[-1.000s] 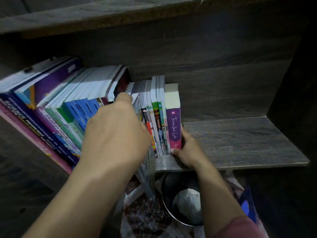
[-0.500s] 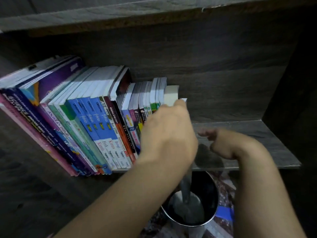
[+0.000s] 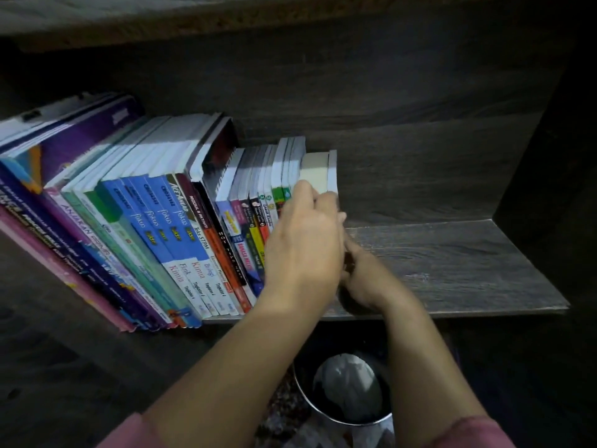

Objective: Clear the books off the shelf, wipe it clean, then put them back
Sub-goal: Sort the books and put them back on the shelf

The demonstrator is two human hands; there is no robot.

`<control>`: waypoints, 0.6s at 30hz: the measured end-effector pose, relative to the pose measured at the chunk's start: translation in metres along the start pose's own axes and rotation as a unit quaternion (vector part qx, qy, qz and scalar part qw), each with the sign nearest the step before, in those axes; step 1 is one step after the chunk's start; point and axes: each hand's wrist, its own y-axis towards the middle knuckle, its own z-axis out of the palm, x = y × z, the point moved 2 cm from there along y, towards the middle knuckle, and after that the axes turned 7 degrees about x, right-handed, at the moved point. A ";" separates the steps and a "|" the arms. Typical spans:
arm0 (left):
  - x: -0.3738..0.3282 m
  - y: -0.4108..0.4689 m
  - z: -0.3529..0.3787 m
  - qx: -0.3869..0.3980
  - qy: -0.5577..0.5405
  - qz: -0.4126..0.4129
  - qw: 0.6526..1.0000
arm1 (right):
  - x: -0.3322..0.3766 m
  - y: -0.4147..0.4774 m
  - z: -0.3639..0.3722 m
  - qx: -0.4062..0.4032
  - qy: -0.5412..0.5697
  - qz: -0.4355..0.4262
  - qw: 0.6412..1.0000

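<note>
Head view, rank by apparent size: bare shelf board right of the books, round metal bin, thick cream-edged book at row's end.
1. Bare grey wood-grain shelf board: largest.
2. Round metal bin: smaller, though nearness to the camera inflates it.
3. Thick cream-edged book: smallest showing, its spine hidden behind the left hand.

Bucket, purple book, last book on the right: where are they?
Bucket (image 3: 358, 423): head view, metal rim.
Purple book (image 3: 90, 140): head view, front cover.
Last book (image 3: 332, 171): head view, top page edge.
</note>
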 end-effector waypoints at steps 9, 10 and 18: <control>0.067 -0.008 -0.027 -0.015 0.283 -0.062 0.957 | 0.049 -0.014 -0.018 -0.063 0.035 -0.059 0.996; 0.070 -0.004 -0.027 -0.010 0.304 -0.065 0.950 | 0.056 -0.018 -0.022 -0.078 0.035 -0.081 0.993; 0.070 -0.003 -0.016 -0.038 0.304 -0.069 0.949 | 0.076 -0.028 -0.020 -0.103 0.003 -0.164 0.981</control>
